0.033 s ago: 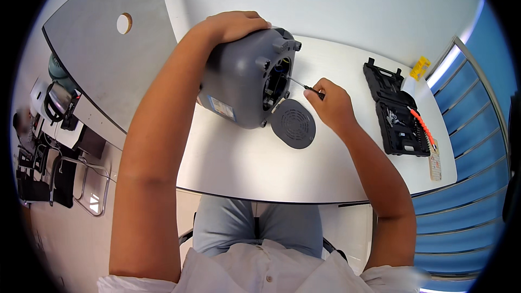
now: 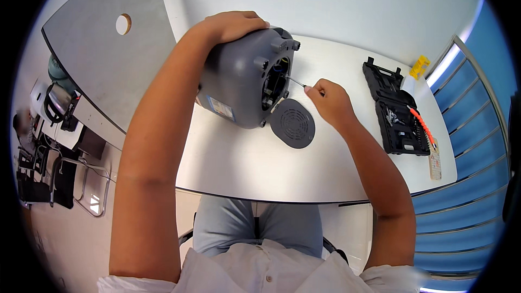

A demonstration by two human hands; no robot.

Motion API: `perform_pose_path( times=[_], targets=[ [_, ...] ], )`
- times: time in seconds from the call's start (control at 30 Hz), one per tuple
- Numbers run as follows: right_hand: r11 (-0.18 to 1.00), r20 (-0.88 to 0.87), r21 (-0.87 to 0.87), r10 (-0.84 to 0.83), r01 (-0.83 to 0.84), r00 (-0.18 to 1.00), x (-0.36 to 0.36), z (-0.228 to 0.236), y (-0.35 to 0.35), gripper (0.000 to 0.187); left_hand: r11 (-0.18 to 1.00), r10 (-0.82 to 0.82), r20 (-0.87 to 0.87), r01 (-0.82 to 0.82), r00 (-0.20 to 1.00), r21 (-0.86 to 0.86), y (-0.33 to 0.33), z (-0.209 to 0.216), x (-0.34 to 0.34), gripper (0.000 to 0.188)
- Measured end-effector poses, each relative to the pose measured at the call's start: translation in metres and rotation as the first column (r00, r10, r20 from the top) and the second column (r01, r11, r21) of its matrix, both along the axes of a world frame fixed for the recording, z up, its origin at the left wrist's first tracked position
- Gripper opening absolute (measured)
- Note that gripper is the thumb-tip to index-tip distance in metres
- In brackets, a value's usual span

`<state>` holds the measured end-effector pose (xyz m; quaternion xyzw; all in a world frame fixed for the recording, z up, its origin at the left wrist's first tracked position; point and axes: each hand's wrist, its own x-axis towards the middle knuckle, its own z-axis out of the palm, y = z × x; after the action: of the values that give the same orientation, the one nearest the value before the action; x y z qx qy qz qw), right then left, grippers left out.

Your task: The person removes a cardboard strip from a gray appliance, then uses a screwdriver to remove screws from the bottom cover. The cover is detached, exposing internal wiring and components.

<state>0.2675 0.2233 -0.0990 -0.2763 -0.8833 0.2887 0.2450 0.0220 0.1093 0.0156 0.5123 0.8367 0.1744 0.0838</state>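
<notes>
A dark grey rounded appliance point(image 2: 233, 76) lies on its side on the white table, its base toward the right. In the base a round opening point(image 2: 275, 84) shows coloured wires and dark parts. My left hand point(image 2: 233, 25) curves over the appliance's upper far side and holds it. With fingers closed round the handle, my right hand point(image 2: 330, 100) grips a screwdriver point(image 2: 296, 81). The shaft points left into the opening; what its tip touches is too small to tell. Just below the opening lies a vented dark grey cover point(image 2: 293, 123), flat on the table.
An open black tool case point(image 2: 399, 114) lies at the right, with an orange-red tool point(image 2: 421, 125) across it. Beside it are a pale remote control point(image 2: 436, 163) and a yellow object point(image 2: 419, 68). Metal railings point(image 2: 472, 141) stand beyond the table's right edge.
My right fingers have shifted slightly on the screwdriver, so less of its handle shows. The appliance and my left hand look the same.
</notes>
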Motion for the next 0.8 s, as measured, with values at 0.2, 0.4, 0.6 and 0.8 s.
perform_pose_path(
  times=[0.2,0.4,0.6,0.8],
  targets=[
    [0.945,0.066,-0.309,0.135,-0.108,0.989,-0.003,-0.002,0.027,0.028,0.997,-0.036,0.011,0.035,0.999,0.068,-0.004,0.001,0.006,0.053],
    [0.774,-0.09,0.632,0.033,0.032,0.995,0.0,-0.022,0.005,0.024,0.998,-0.06,0.027,0.059,0.998,0.015,0.001,0.004,0.006,0.059],
    [0.994,-0.076,0.11,0.028,-0.02,0.997,0.0,-0.019,0.006,0.024,0.999,-0.041,0.048,0.039,0.998,0.033,-0.002,0.005,0.009,0.06],
    [0.875,0.077,-0.479,0.125,-0.073,0.989,-0.002,-0.002,0.023,0.032,0.997,-0.062,0.065,0.058,0.996,0.053,-0.003,0.002,0.006,0.061]
  ],
)
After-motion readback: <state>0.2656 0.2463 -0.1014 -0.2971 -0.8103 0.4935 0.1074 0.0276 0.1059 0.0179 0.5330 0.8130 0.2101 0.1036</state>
